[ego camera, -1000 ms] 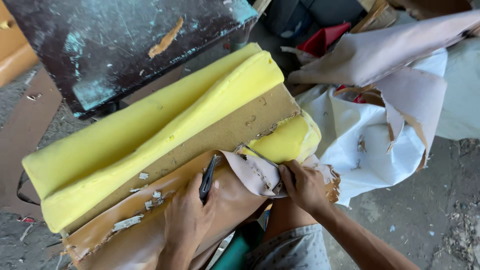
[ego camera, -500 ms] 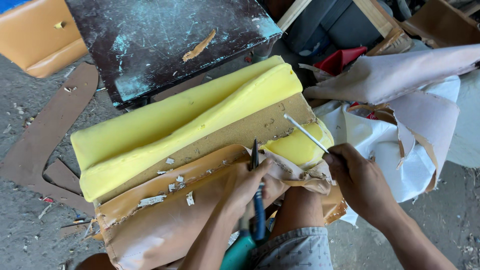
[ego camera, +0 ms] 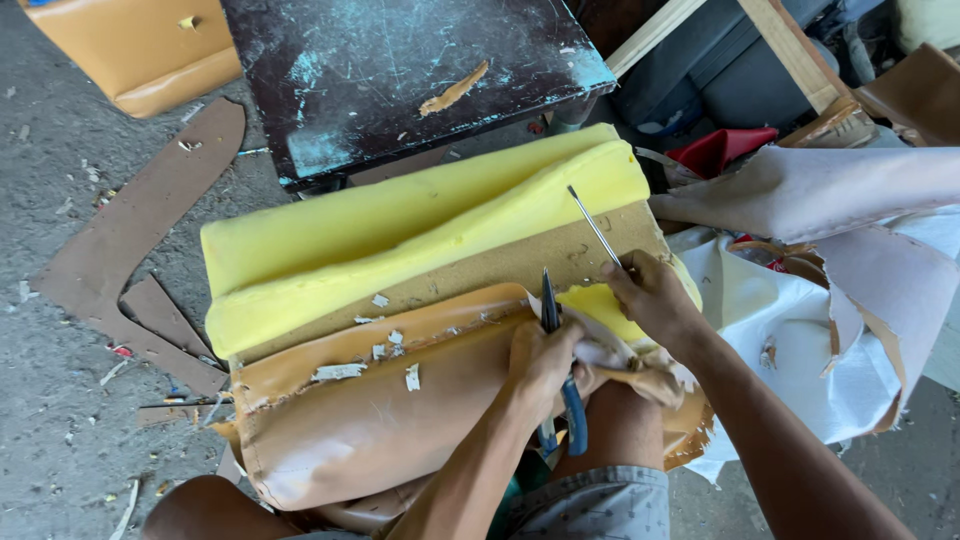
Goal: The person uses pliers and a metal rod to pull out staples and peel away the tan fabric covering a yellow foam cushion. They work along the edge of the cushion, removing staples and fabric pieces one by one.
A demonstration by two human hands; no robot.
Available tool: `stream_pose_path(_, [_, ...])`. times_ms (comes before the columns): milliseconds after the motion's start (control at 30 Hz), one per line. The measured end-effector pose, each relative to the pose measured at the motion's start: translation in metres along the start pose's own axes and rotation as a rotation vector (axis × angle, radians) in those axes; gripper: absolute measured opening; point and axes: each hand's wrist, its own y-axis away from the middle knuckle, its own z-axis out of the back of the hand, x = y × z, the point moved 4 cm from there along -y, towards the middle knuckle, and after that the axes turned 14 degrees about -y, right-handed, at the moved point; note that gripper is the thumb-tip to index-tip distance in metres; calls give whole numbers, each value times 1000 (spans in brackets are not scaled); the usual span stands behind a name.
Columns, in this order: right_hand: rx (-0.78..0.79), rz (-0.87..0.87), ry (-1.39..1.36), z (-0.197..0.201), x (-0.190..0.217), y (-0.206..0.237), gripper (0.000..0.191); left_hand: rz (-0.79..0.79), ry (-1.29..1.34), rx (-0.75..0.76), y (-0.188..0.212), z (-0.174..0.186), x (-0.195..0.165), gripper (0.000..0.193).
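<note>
The left hand point(ego camera: 540, 365) is clamped on blue-handled pliers point(ego camera: 560, 375), jaws pointing far. The right hand point(ego camera: 650, 300) grips a thin metal rod point(ego camera: 593, 225), angled far-left over the yellow foam cushion point(ego camera: 400, 240).

A grey concrete floor point(ego camera: 60, 400) littered with scraps and chips — flat brown cardboard offcuts point(ego camera: 130, 240) lie on it at left, beside a tan leather cushion point(ego camera: 150, 55) at the top corner. A dark, paint-scarred table point(ego camera: 400, 70) stands on it, bearing a tan scrap point(ego camera: 455, 88).
</note>
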Motion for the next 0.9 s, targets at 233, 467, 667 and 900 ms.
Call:
stream_pose_path(233, [-344, 258, 504, -19, -31, 11, 49, -68, -94, 47, 25, 19, 18, 25])
stream_pose_path(467, [-355, 271, 490, -16, -48, 2, 49, 54, -162, -6, 38, 35, 34, 23])
stream_pose_path(667, [-379, 426, 406, -16, -42, 6, 44, -28, -207, -68, 46, 48, 57, 36])
stream_pose_path(900, [-205, 212, 294, -12, -25, 23, 44, -95, -290, 32, 40, 52, 52, 35])
